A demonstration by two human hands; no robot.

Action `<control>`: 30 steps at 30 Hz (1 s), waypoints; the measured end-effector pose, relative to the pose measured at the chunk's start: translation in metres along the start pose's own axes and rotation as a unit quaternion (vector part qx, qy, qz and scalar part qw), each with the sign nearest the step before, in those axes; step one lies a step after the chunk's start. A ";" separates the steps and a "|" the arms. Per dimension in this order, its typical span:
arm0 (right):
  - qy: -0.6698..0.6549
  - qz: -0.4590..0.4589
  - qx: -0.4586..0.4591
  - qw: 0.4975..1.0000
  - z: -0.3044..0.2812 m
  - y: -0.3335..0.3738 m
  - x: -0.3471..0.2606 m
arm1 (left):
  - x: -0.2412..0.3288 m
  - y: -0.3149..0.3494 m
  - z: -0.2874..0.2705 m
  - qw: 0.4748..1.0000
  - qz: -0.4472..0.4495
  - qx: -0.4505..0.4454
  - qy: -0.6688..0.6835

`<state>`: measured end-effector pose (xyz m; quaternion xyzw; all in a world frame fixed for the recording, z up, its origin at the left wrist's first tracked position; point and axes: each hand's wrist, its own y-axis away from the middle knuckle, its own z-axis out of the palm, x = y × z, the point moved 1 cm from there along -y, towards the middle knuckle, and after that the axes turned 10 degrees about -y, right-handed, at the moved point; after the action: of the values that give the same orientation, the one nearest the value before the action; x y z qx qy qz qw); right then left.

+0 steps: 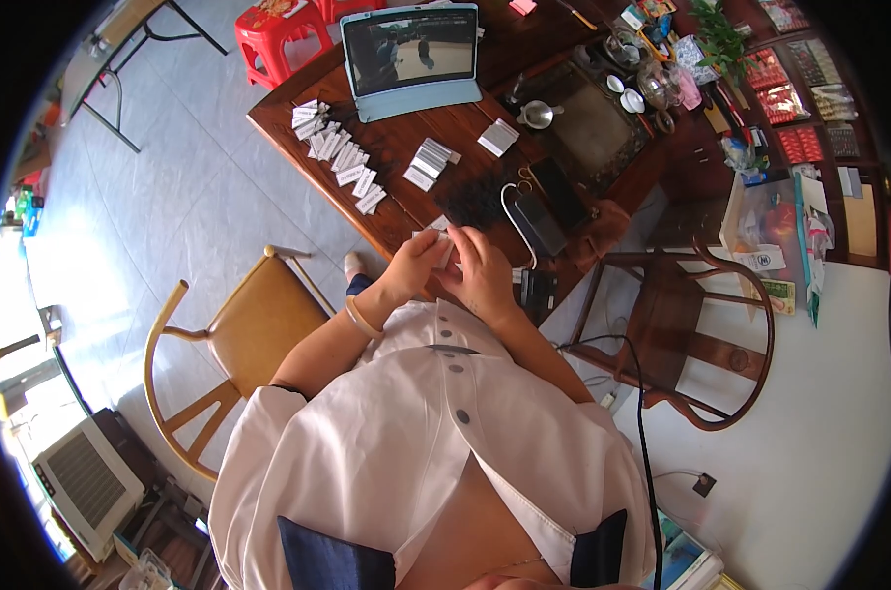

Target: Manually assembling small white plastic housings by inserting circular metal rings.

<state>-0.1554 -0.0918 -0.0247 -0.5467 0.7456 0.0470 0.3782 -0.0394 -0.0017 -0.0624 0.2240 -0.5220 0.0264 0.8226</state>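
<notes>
My left hand (413, 264) and my right hand (479, 277) meet over the near edge of the dark wooden table (396, 138). Between their bent fingers is a small white card (446, 250), partly covered by the fingers. Just beyond them lies a pile of thin black strands (473, 202). A long overlapping row of small white cards (350, 162) runs along the table's left side. Nearer the middle are a bundle of white and grey cards (428, 164) and a smaller bundle (498, 138).
A tablet (411, 59) in a light blue case stands at the back. Right of my hands are a black box-shaped device (541, 224) with a white cable and gold-handled scissors (526, 180). A tea tray (598, 123) sits behind. Chairs (258, 339) (676, 329) flank me.
</notes>
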 end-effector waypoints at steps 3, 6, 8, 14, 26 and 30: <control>0.007 -0.010 0.016 1.000 0.000 -0.001 0.000 | -0.002 -0.001 -0.002 1.000 0.017 0.000 -0.010; 0.006 -0.018 0.026 0.999 0.001 -0.002 0.001 | -0.004 -0.003 -0.003 1.000 0.019 -0.012 0.008; 0.002 -0.015 0.026 1.000 0.001 -0.001 0.003 | 0.000 -0.002 -0.002 1.000 0.003 -0.022 0.014; -0.016 0.006 0.021 1.000 0.003 0.000 0.004 | -0.006 -0.003 -0.006 0.994 -0.038 -0.059 0.086; -0.044 0.019 -0.024 0.999 0.018 0.007 0.017 | -0.028 -0.009 -0.021 0.994 -0.107 -0.017 -0.006; -0.191 0.164 0.003 0.968 0.017 0.020 0.065 | -0.031 -0.012 -0.035 0.994 -0.109 0.022 -0.004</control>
<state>-0.1707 -0.1267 -0.0840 -0.3970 0.7391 0.2097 0.5021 -0.0205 0.0071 -0.1060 0.2975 -0.4971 -0.0530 0.8134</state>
